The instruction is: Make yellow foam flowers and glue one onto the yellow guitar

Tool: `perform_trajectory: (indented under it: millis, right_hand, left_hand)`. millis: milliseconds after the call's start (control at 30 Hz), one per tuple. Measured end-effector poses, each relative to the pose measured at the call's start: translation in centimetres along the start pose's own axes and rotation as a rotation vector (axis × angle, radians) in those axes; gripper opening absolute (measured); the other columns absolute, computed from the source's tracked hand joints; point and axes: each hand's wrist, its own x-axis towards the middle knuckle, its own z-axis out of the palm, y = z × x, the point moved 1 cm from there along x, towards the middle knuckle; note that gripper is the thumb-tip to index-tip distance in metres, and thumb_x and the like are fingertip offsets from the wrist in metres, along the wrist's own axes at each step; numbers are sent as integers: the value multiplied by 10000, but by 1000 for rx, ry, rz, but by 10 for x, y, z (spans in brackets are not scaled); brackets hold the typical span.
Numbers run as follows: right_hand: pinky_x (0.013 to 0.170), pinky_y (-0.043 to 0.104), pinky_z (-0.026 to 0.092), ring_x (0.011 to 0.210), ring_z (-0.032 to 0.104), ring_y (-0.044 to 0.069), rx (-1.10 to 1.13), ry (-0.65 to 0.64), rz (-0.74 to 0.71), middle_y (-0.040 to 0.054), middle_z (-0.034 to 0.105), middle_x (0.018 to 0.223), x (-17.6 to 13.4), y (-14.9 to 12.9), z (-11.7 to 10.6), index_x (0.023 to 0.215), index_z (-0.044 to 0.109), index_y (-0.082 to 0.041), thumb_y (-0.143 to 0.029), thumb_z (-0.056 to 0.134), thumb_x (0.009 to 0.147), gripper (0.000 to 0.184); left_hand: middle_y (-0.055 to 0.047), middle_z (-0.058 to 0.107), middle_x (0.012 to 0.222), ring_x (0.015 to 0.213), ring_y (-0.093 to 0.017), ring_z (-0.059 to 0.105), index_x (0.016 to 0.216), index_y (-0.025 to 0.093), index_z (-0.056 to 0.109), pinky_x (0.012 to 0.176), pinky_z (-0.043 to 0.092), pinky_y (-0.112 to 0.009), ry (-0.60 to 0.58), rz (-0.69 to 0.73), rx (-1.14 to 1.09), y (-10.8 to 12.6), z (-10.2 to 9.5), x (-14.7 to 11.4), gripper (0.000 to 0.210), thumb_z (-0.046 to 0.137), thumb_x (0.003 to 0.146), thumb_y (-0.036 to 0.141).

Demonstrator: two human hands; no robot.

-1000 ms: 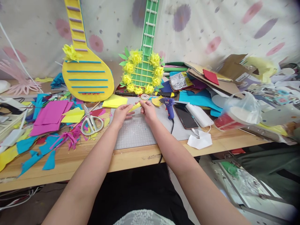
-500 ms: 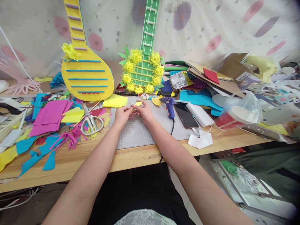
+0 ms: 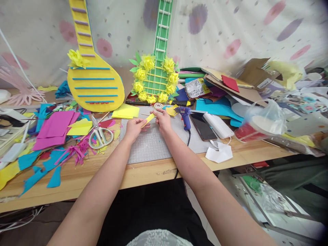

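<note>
Pale, flower-printed sheeting (image 3: pixel 217 41) hangs behind a crowded wooden desk (image 3: pixel 148 178). Against it stand a yellow guitar (image 3: pixel 94 83), barred in blue, and a green guitar (image 3: pixel 161 48) ringed with yellow flowers (image 3: pixel 140 73).

Over the grey mat (image 3: pixel 151 148), the left hand (image 3: pixel 133 130) and right hand (image 3: pixel 163 120) pinch a yellow strip (image 3: pixel 149 119) between them, one near each end, slanting up toward the right.

Space around them is tight. Just beyond the left hand lies folded yellow paper (image 3: pixel 125 111). Close on the right, the glue gun (image 3: pixel 185 117) sits on the mat, its cord (image 3: pixel 189 137) trailing toward the right forearm; next come the phone (image 3: pixel 203 126), a white power bank (image 3: pixel 218 125) and a bagged cup (image 3: pixel 257 129). Left of the left hand, scissors (image 3: pixel 111 136) lie with handles toward the desk's front edge, among magenta sheets (image 3: pixel 52 131) and blue scraps (image 3: pixel 54 177). Cardboard (image 3: pixel 234 89) and more paper heap up at the back right.
</note>
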Motion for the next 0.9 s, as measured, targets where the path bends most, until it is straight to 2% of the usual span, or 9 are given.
perform_trajectory:
  millis: [133, 200, 300, 367, 467, 600, 800, 900]
  right_hand:
    - [389, 176, 298, 377, 329, 10, 11, 45, -28, 23, 713, 874, -1, -3, -2, 875, 537, -179, -359, 608, 755, 228]
    - [387, 177, 301, 375, 356, 11, 5, -43, 6, 21, 710, 875, -5, -2, 1, 896, 560, -183, -429, 615, 744, 295]
    - [362, 180, 270, 358, 358, 9, -46, -260, 77, 26, 709, 827, -13, 1, 9, 860, 599, -165, -442, 693, 663, 353]
    - [348, 185, 241, 347, 329, 4, -72, -307, 71, 28, 709, 793, -17, 3, 12, 794, 615, -150, -400, 729, 623, 323]
    - [350, 192, 228, 353, 294, 4, -82, -217, 34, 25, 710, 776, -18, 3, 12, 715, 611, -144, -343, 707, 643, 233]
    - [362, 198, 207, 362, 267, 8, -47, -81, 3, 26, 715, 788, -11, -1, 4, 701, 598, -147, -303, 686, 650, 186]
    - [366, 207, 180, 370, 259, 11, -51, -79, 8, 31, 716, 800, -8, -3, 2, 681, 593, -154, -319, 695, 625, 202]
    - [368, 207, 181, 371, 257, 9, -51, -78, 8, 34, 718, 823, -9, -2, 2, 697, 595, -151, -326, 680, 641, 202]
  left_hand:
    - [-50, 694, 666, 643, -175, 678, 729, 124, 640, 546, 510, -244, 23, -2, -28, 0, -2, 0, 159, 682, 675, 268]
    - [-45, 695, 673, 640, -170, 679, 744, 123, 640, 555, 513, -245, 38, 4, -44, 1, -3, -1, 144, 669, 691, 253]
    - [-35, 693, 678, 656, -166, 681, 740, 124, 636, 566, 515, -243, 39, 15, -61, 1, -3, -2, 131, 666, 707, 248]
    - [-39, 698, 704, 683, -166, 685, 746, 125, 637, 567, 516, -237, 20, 15, -67, 1, -3, -2, 142, 674, 712, 258]
    - [-62, 708, 749, 707, -167, 687, 768, 120, 647, 588, 530, -246, -29, -16, -52, 1, -2, -2, 171, 698, 704, 270]
    - [-82, 707, 734, 672, -161, 683, 761, 103, 648, 609, 544, -261, -58, -48, -42, 1, -2, -1, 147, 711, 699, 220]
    - [-89, 704, 714, 638, -161, 681, 805, 97, 644, 602, 548, -262, -66, -67, -29, 5, -5, -3, 179, 714, 703, 226]
    - [-100, 713, 761, 672, -179, 689, 860, 110, 651, 557, 542, -251, -96, -69, -12, 8, -7, -5, 259, 697, 721, 324]
